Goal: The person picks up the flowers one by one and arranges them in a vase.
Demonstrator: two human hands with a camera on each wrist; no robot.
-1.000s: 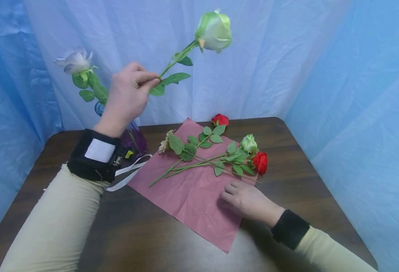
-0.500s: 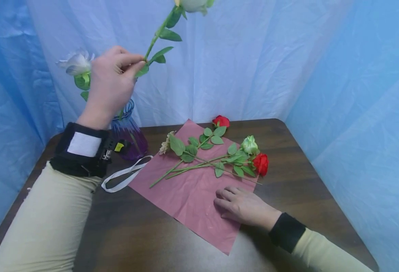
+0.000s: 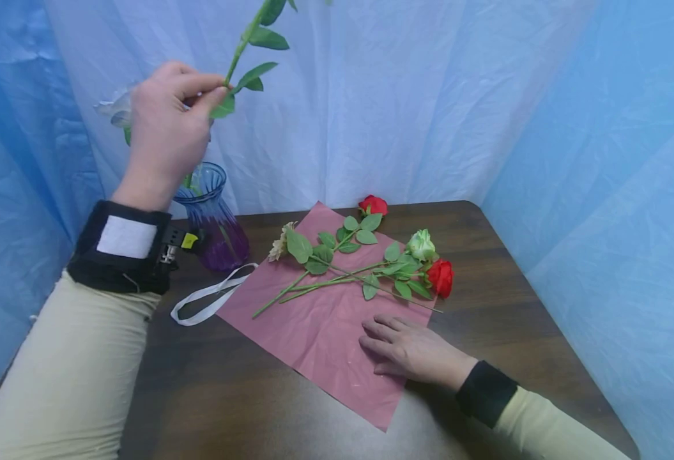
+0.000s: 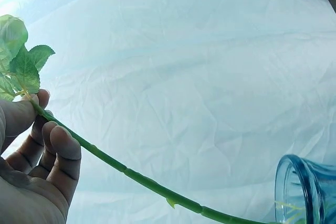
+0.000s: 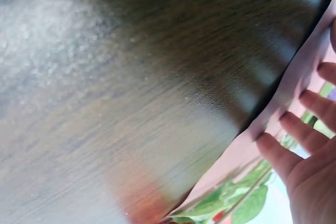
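Up at the left, my left hand point(image 3: 167, 124) pinches the stem of an artificial green-white rose point(image 3: 243, 43) just below its leaves; the bloom is cut off by the top of the head view. In the left wrist view the bare green stem point(image 4: 149, 183) slants down to the mouth of a blue glass vase point(image 4: 310, 190). That vase point(image 3: 222, 233), purple at its base, holds a white rose point(image 3: 114, 110) partly hidden behind my hand. My right hand point(image 3: 420, 351) rests with spread fingers on a sheet of pink wrapping paper point(image 3: 325, 332).
Several flowers lie across the paper: two red roses, one of them point(image 3: 441, 278) at the right, a pale green rose point(image 3: 421, 245) and a beige flower point(image 3: 279, 243). A white ribbon loop point(image 3: 199, 313) lies by the paper's left corner on the dark wooden table point(image 3: 227, 396). Blue curtains point(image 3: 405, 108) enclose the table.
My left hand has moved left and up with the green-white rose, carrying its bloom out of the head view. My right hand has shifted slightly left and its fingers have spread on the paper.
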